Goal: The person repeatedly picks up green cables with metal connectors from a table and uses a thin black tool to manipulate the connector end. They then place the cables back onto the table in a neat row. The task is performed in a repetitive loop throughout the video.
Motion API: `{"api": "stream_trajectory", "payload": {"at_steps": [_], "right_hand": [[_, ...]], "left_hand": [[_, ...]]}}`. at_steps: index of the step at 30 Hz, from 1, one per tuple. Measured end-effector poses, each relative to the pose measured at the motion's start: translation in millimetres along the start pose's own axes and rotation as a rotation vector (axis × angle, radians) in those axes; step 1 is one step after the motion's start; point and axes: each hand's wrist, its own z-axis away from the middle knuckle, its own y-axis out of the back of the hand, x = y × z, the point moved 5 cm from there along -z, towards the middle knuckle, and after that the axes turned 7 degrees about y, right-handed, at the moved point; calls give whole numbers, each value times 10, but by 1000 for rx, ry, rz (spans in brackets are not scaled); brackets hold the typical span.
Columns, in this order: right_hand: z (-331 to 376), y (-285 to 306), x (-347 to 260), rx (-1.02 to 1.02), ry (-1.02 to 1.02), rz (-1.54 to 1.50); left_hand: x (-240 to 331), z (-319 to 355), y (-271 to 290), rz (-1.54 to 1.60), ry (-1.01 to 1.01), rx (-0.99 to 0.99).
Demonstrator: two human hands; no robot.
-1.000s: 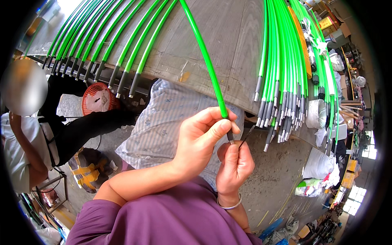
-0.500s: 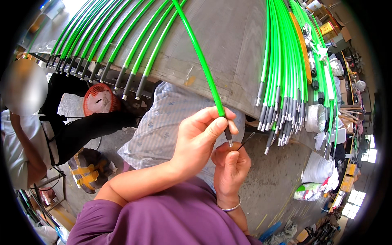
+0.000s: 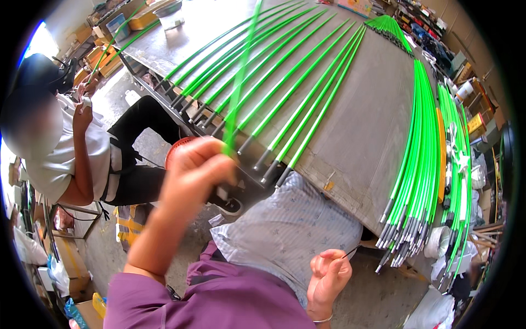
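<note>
My left hand (image 3: 198, 172), smeared by motion, is closed round the lower part of a green rod (image 3: 244, 77) that stands up over the table. The rod's lower end is hidden by the hand. Low at the right, my right hand (image 3: 327, 277) pinches a thin dark needle-like tool (image 3: 351, 251), its tip pointing up and right. Just beyond the left hand, a row of green rods (image 3: 286, 125) with dark grey ends and metal tips fans across the grey table (image 3: 356, 137). A dense bundle of similar rods (image 3: 415, 164) lies along the table's right side.
A pale patterned cloth (image 3: 285, 225) covers my lap below the table edge. At the left sits a co-worker (image 3: 82, 148), hands raised near green rods. A red basket (image 3: 176, 151) stands under the table edge. Another pile of rods (image 3: 392, 30) lies at the far right.
My left hand has carried the green rod left, away from my right hand. The right hand keeps the thin tool and is lower in view. The view has shifted, showing more of the table and co-worker.
</note>
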Motion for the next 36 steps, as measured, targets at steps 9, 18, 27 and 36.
{"api": "stream_trajectory", "payload": {"at_steps": [9,18,27,36], "right_hand": [[39,-97,66,-22,-62,11],[31,-111,68,-17,-69,95],[39,-107,49,-45,-144,132],[30,187,-8,-7,-105,83]], "left_hand": [[442,-1251,2262,-1445,-283,578],[171,-2149,3060,-1671,-163,528],[109,-2303,3439,-1704,-95,520],[807,-898,155,-1434,-1125,396]]}}
